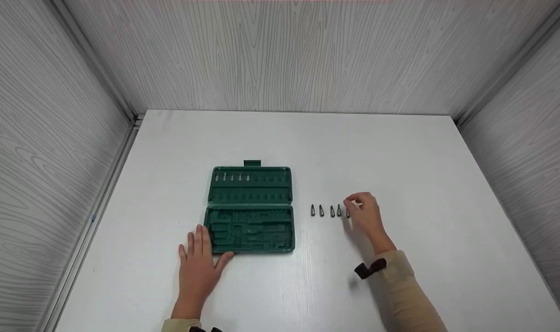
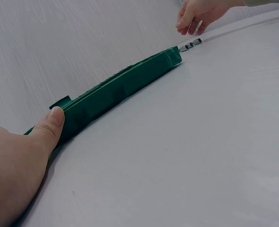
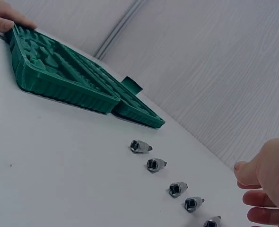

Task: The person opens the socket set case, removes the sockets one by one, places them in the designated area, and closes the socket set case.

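Note:
A green plastic tool case (image 1: 248,205) lies unfolded on the table. My left hand (image 1: 197,269) rests at its near left corner, fingers straight along the left side and thumb against the front edge. Several small metal bits (image 1: 232,177) stand in the left part of the upper row. To the right of the case, several bit sockets (image 1: 321,211) lie in a row, their square holes facing the near side. Over the rightmost bit socket (image 3: 212,222) hovers my right hand (image 1: 365,214), fingers loosely bent. Nothing shows between its thumb and fingers in the right wrist view.
The white table (image 1: 280,138) is bounded by grey wood-grain panels (image 1: 280,55) at the back and sides. The case's latch tab (image 1: 252,163) sticks out at its far edge. A dark wrist strap (image 1: 371,268) hangs off my right sleeve.

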The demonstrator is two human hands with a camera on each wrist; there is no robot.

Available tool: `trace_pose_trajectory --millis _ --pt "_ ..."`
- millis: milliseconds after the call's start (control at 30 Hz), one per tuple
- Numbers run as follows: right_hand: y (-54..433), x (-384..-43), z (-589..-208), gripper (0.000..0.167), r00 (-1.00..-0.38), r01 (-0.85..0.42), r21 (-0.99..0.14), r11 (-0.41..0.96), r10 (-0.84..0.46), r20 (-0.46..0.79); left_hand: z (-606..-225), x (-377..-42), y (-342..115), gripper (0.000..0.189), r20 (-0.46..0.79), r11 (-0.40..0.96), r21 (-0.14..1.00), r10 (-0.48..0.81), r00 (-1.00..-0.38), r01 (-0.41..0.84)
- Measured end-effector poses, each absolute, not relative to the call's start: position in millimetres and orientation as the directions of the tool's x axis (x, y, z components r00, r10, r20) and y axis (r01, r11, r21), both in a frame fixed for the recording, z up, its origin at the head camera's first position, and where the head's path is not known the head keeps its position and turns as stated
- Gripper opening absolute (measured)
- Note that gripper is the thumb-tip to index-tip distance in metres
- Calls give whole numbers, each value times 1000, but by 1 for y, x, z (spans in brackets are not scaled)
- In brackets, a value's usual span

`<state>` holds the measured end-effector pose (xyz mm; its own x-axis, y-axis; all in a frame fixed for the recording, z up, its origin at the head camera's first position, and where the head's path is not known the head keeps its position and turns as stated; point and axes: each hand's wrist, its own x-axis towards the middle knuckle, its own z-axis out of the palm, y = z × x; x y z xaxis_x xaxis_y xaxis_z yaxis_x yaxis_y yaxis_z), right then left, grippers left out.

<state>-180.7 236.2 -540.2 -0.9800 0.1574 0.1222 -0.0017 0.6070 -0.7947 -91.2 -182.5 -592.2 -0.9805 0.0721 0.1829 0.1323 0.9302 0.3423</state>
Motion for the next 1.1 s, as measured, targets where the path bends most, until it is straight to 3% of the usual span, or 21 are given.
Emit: trace_pose_trajectory --millis 300,833,1100 --pt "203 -194 -530 13 -971 -157 -774 614 48 235 -594 -92 -182 94 193 929 345 68 -979 132" --pt "108 -223 -510 16 -933 -360 -703 613 -234 273 -593 -92 -182 95 196 927 351 67 -978 133" --pt "68 -243 -516 24 -935 -353 -693 628 -274 227 -592 -92 -181 94 187 930 344 68 -980 131"
